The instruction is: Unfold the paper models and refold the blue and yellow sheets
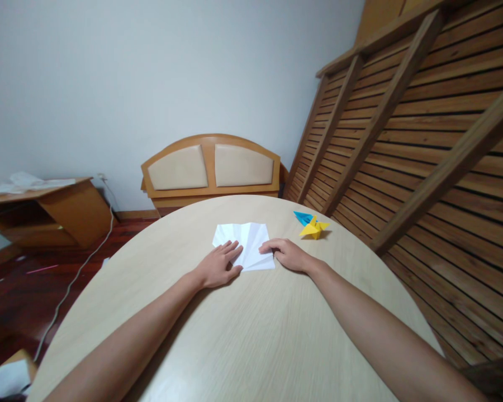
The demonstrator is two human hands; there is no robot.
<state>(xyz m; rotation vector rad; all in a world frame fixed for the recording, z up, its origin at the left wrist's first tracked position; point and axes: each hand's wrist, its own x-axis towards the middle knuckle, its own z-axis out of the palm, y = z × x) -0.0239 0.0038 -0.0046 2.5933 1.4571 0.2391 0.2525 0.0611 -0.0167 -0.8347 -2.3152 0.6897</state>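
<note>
A round pale wooden table (243, 335) is filling the lower half of the view, and a slatted wooden frame (423, 128) is leaning against the wall on the right. Behind the table a headboard with two padded panels (212, 166) is standing against the wall, and a low wooden cabinet (46, 212) is sitting at the far left with papers lying on top.

On the far half of the table a white sheet of paper (246, 239), creased in lines fanning out from its near edge, is lying flat. The left hand (218, 267) is lying palm down with its fingers (231, 251) stretched open and pressing on the sheet's near left part. The right hand (285, 254) is resting at the sheet's right edge, its fingers (270, 247) curled loosely and touching the paper there; I cannot tell whether they are pinching it. So the sheet is lying between the two hands, reaching beyond the fingertips.

To the right, well apart from the sheet, a folded yellow paper figure (314, 228) is sitting just beside a folded blue paper piece (302, 216). No writing or label is showing on anything.
</note>
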